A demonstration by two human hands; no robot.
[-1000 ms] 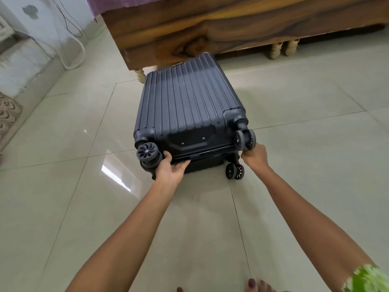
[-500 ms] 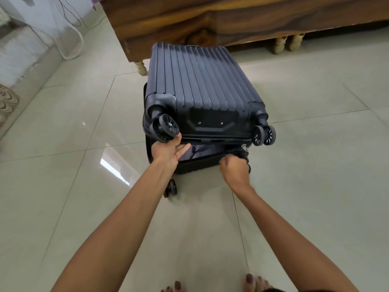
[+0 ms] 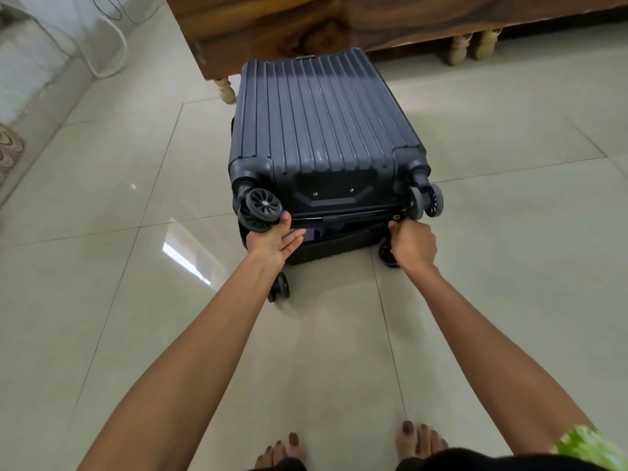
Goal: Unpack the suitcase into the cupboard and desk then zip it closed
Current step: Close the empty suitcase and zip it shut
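Note:
A dark blue ribbed hard-shell suitcase point(image 3: 323, 130) lies flat on the tiled floor, wheels toward me. Its top shell sits slightly raised, leaving a gap along the near edge. My left hand point(image 3: 272, 241) holds the near-left corner of the top shell, thumb up against a wheel point(image 3: 263, 203) and fingers under the edge. My right hand point(image 3: 413, 244) pinches the zipper pull point(image 3: 396, 218) at the near-right corner, just below the right wheels point(image 3: 426, 200). What is inside the case is hidden.
A wooden bed frame point(image 3: 356, 22) on turned legs point(image 3: 226, 90) stands right behind the suitcase. A white cable point(image 3: 112, 62) hangs along the wall at the left, with a patterned mat point(image 3: 8, 154) at the left edge. My bare feet point(image 3: 346, 447) are at the bottom.
My right hand moved from the middle of the near edge out to the right corner along the zipper line. The lid's gap has narrowed. My left hand stays at the left wheel corner.

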